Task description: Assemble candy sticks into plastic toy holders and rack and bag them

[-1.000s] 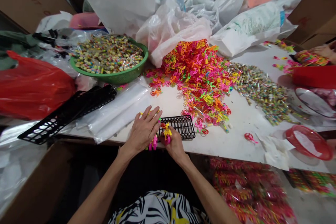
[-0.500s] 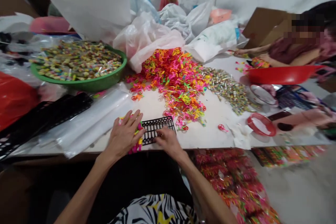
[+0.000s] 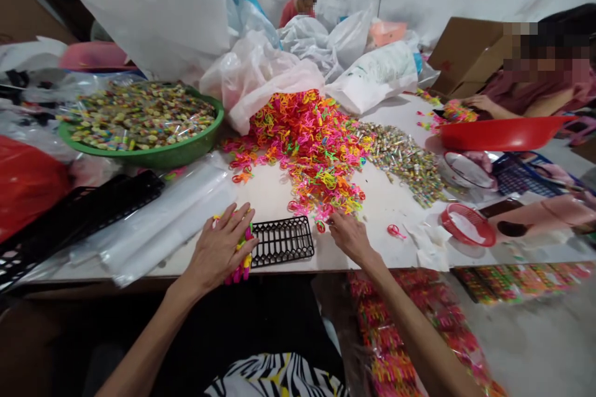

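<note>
My left hand lies flat with its fingers spread over small bright plastic pieces at the left end of a black slotted tray. Pink, yellow and green pieces show around its edges. The tray's right part holds no pieces and lies near the table's front edge. To the right of the tray, my right hand is at the near edge of a heap of colourful plastic pieces. Its fingers are curled together, and whatever is between the fingertips is hidden. A loose red and green piece lies beside them.
A green basin full of small wrapped items stands left, behind clear plastic sleeves and black trays. Small tube-like pieces lie right of the heap. A red basin and red basket stand right. Two people sit beyond.
My right hand has moved from over the black tray to the right, to the heap's near edge. My left hand stays on the pieces at the tray's left end.
</note>
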A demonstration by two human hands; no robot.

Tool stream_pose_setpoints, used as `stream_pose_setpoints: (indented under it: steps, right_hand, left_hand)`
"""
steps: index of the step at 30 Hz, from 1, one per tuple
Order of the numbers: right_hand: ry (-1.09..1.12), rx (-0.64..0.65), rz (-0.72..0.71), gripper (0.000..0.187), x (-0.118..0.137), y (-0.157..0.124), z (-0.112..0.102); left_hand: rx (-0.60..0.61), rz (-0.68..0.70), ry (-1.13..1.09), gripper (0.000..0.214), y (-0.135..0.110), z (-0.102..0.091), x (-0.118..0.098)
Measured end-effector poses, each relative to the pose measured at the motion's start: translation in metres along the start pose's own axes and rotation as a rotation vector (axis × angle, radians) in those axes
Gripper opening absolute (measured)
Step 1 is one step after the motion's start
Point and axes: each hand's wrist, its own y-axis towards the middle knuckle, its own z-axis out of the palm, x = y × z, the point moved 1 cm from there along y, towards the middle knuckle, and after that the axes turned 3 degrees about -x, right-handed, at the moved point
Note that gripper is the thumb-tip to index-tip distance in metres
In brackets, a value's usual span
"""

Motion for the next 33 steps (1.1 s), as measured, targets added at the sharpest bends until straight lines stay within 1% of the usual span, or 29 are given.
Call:
stream_pose_setpoints:
  steps: [2, 3, 5, 6, 8, 10, 13, 16, 18, 22, 25, 27, 31, 33]
  right_hand:
    - [0.353, -0.028, 0.047, 0.013, 0.008, -0.001, 0.006]
    - [0.550, -0.013, 0.095, 0.012, 0.014, -0.001, 0.012]
    - [0.905, 0.032, 0.205, 0.016, 0.030, 0.002, 0.027]
    - [1.032, 0.045, 0.248, 0.019, 0.038, 0.004, 0.035]
    - [1.166, 0.048, 0.284, 0.022, 0.055, 0.010, 0.051]
    - [1.175, 0.026, 0.267, 0.023, 0.070, 0.019, 0.063]
    - [1.140, -0.003, 0.229, 0.021, 0.091, 0.033, 0.075]
    - [1.182, 0.032, 0.218, 0.019, 0.107, 0.046, 0.084]
    - [1.151, 0.053, 0.194, 0.018, 0.113, 0.051, 0.089]
    - [0.896, 0.040, 0.122, 0.014, 0.113, 0.053, 0.094]
    - [0.798, 0.013, 0.149, 0.013, 0.112, 0.051, 0.095]
    - [0.749, 0.022, 0.130, 0.012, 0.114, 0.051, 0.093]
    - [0.631, 0.080, -0.042, 0.008, 0.115, 0.057, 0.085]
    - [0.585, 0.118, -0.087, 0.008, 0.113, 0.062, 0.083]
  left_hand:
    - [0.013, -0.005, 0.010, 0.055, 0.000, -0.001, -0.001]
    - [0.018, -0.007, 0.013, 0.055, 0.000, -0.002, -0.001]
    - [0.026, -0.010, 0.014, 0.055, 0.000, -0.004, -0.001]
    - [0.030, -0.011, 0.015, 0.055, 0.000, -0.004, -0.001]
    - [0.041, -0.014, 0.021, 0.055, 0.000, -0.005, -0.001]
    - [0.048, -0.015, 0.030, 0.056, 0.000, -0.006, -0.002]
    - [0.050, -0.013, 0.034, 0.056, 0.001, -0.006, -0.001]
    - [0.062, -0.012, 0.030, 0.057, 0.001, -0.005, -0.001]
    - [0.074, -0.016, 0.033, 0.057, 0.000, -0.005, 0.000]
    - [0.092, -0.023, 0.035, 0.058, -0.001, -0.005, 0.000]
    - [0.098, -0.020, 0.027, 0.058, 0.000, -0.005, 0.000]
    - [0.092, -0.017, 0.019, 0.059, 0.001, -0.006, 0.001]
    - [0.062, -0.012, 0.001, 0.060, 0.001, -0.007, 0.001]
    - [0.056, -0.011, -0.004, 0.060, 0.001, -0.007, 0.001]
